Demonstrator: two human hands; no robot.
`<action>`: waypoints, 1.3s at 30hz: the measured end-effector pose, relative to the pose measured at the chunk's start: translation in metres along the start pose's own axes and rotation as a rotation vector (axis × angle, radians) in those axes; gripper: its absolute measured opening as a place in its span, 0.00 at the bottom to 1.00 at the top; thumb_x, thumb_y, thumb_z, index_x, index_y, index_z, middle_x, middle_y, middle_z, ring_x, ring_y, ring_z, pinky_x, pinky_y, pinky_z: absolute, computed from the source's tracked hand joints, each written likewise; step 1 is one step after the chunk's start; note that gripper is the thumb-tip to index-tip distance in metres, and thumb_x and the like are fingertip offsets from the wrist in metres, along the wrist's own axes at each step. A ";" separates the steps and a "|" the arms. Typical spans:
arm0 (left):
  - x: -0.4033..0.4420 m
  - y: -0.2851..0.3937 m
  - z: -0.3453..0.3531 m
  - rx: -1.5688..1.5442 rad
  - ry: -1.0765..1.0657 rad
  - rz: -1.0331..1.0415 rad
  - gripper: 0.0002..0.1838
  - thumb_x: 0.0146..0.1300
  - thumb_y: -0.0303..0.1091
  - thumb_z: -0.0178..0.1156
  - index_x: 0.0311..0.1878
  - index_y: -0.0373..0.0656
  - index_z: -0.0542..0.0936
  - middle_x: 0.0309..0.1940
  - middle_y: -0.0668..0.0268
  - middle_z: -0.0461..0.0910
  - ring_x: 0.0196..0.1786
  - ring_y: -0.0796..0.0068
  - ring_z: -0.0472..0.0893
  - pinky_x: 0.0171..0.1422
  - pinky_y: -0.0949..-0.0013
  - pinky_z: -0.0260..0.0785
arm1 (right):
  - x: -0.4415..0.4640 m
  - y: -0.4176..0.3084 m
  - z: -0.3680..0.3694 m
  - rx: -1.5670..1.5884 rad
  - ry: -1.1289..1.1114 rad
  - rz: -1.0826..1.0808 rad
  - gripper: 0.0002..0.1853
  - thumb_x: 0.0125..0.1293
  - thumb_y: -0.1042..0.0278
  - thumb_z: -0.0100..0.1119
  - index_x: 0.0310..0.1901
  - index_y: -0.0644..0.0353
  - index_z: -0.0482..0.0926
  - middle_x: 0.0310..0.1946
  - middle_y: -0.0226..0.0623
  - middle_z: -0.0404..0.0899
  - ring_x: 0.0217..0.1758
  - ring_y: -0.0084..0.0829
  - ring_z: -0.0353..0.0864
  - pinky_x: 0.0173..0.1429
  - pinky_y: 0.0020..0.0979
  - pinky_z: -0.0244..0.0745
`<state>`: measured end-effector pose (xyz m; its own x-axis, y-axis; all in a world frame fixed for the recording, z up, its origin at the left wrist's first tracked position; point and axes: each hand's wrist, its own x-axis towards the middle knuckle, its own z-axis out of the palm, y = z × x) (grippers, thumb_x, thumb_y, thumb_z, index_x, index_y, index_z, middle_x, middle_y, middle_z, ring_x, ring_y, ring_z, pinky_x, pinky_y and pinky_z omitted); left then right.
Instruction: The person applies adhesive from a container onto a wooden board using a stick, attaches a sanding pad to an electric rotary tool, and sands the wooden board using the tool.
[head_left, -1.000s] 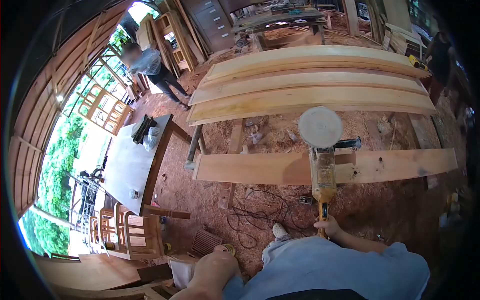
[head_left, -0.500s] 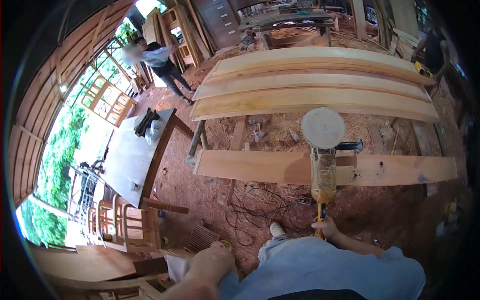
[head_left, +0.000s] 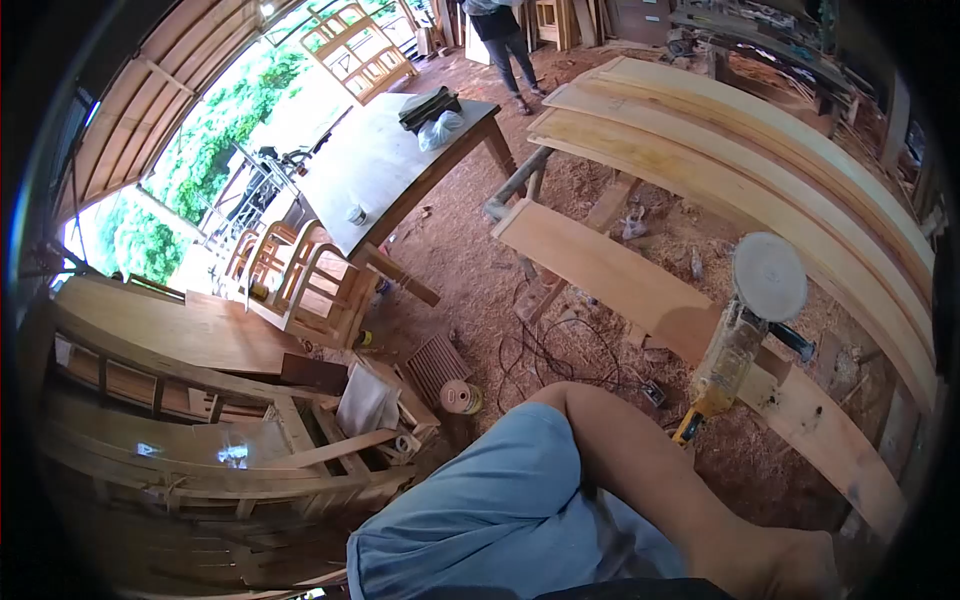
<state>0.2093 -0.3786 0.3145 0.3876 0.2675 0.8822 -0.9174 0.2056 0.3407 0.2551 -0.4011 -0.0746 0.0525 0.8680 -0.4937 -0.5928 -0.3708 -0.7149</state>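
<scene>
Swung toward the left since the earlier frame: the head view takes in more of the bench side, and the left forearm now crosses in front of the body, its elbow raised. Head view: left hand at the lower right, below the power tool; fingers not visible, so cannot tell whether it is wide, narrow or holding anything. Right hand out of sight; its grip cannot be told. Power tool, yellow-bodied and dusty, stands right of centre, round pale pad uppermost, dark side handle jutting right, rear end just beyond the left forearm. It overlaps the single board in view; contact unclear. Stacked long boards lie beyond. Black cable loops over shavings on the floor, left of the tool. Farther left, a table bears a clear bag and a small can; wooden chairs beside it. Another person stands beyond the table, head out of frame.
</scene>
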 end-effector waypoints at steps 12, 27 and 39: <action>-0.020 -0.045 0.026 -0.331 0.115 -0.022 0.21 0.68 0.40 0.62 0.60 0.42 0.78 0.48 0.47 0.82 0.44 0.49 0.81 0.47 0.56 0.74 | 0.004 0.006 -0.012 -0.087 -0.036 -0.070 0.14 0.53 0.73 0.67 0.41 0.59 0.74 0.30 0.29 0.74 0.27 0.24 0.76 0.31 0.27 0.72; -0.096 -0.128 -0.001 -0.036 -0.325 0.490 0.15 0.71 0.42 0.57 0.53 0.45 0.68 0.48 0.49 0.79 0.41 0.48 0.77 0.43 0.51 0.68 | 0.005 0.002 -0.013 -0.066 -0.142 -0.007 0.11 0.56 0.74 0.66 0.40 0.57 0.75 0.28 0.27 0.74 0.27 0.21 0.74 0.33 0.25 0.70; -0.048 -0.005 -0.015 -0.105 -0.383 -0.124 0.29 0.61 0.27 0.65 0.65 0.42 0.66 0.43 0.55 0.84 0.39 0.58 0.83 0.47 0.49 0.73 | 0.013 0.007 -0.030 -0.230 -0.168 0.056 0.15 0.60 0.71 0.65 0.47 0.59 0.73 0.29 0.37 0.78 0.27 0.31 0.80 0.32 0.35 0.77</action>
<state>0.1961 -0.3785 0.2654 0.4148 -0.1308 0.9005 -0.8442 0.3141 0.4345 0.2755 -0.4025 -0.1007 -0.1206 0.8796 -0.4601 -0.3925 -0.4680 -0.7918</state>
